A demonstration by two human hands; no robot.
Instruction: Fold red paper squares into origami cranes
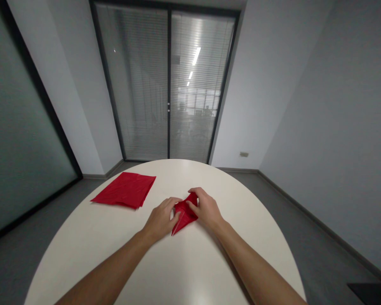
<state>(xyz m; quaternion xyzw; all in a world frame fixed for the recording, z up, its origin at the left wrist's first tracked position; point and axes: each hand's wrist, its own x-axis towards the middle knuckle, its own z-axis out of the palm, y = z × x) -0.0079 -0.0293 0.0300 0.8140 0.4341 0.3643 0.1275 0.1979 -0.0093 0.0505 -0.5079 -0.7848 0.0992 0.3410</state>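
Note:
A small folded piece of red, thin, creased sheet [184, 218] is between my two hands, just above or on the white round table [178, 271]. My left hand [163, 218] has its fingers and thumb closed on the left edge of the folded sheet. On the opposite side, my right hand [207, 208] pinches the upper right part, thumb on top and fingers curled behind. A pointed corner of the sheet hangs toward me. Whether it is paper, cloth or plastic I cannot tell.
A larger stack of flat red sheets [125, 190] lies at the table's left far side, near the edge. Beyond the table stands a glazed partition with blinds [146, 93]. A dark object [371, 293] shows at the lower right corner.

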